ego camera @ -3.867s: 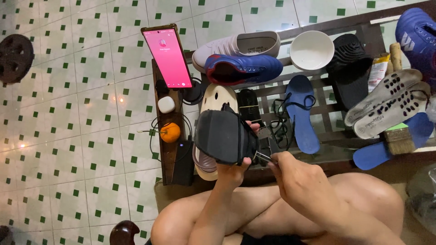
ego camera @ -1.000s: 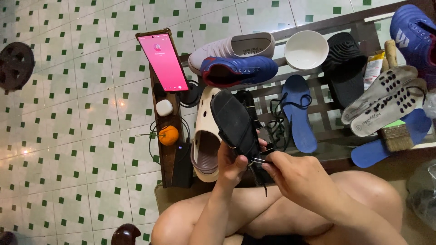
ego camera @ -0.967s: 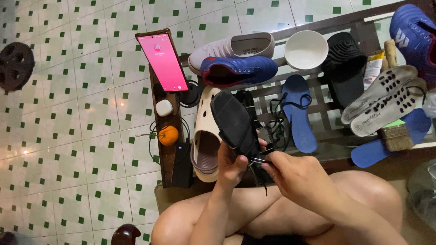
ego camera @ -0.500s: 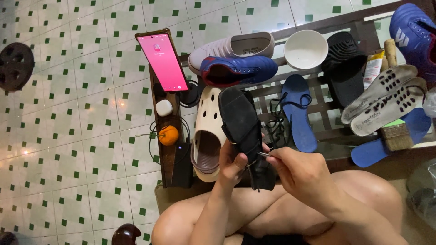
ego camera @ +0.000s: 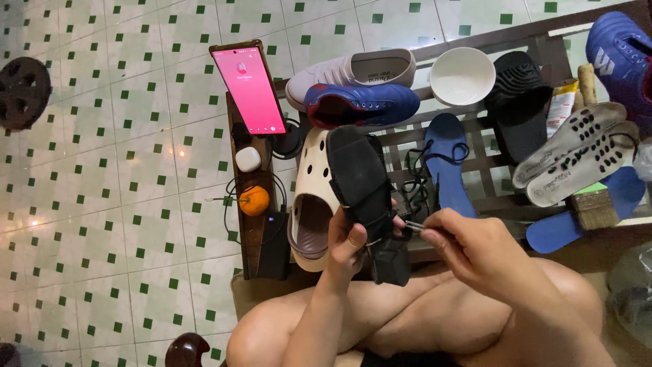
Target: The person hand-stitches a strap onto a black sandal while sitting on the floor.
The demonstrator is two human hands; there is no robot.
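**Two hands on one black sandal, and a lot of clutter underneath**

Two hands, one shoe; the left hand (ego camera: 350, 238) is clenched around the middle of a black sandal (ego camera: 363, 187), sole facing up, held in the air over the slatted wooden bench (ego camera: 468, 47) and just above a cream clog (ego camera: 309, 211); the right hand (ego camera: 468, 248) is pinched tight on a small metal tool (ego camera: 412, 225), tip right at the sandal's strap near the heel end; can't tell exactly what the tool is, too small.

Stuff around: pink-screened phone (ego camera: 250, 88) propped up, a tangerine (ego camera: 254, 201) beside some cables, white bowl (ego camera: 462, 75), blue insole (ego camera: 449, 163), a blue sneaker (ego camera: 360, 105) and a white one (ego camera: 350, 68) behind.

What I'd worry about: that tool tip is pointed toward the left thumb, so if it slips off the strap it probably goes straight into skin; the sandal is only gripped mid-sole, so pushing hard at the heel could twist it loose and drop it onto the clog; bare knees sit right below too, not great if the tool falls.
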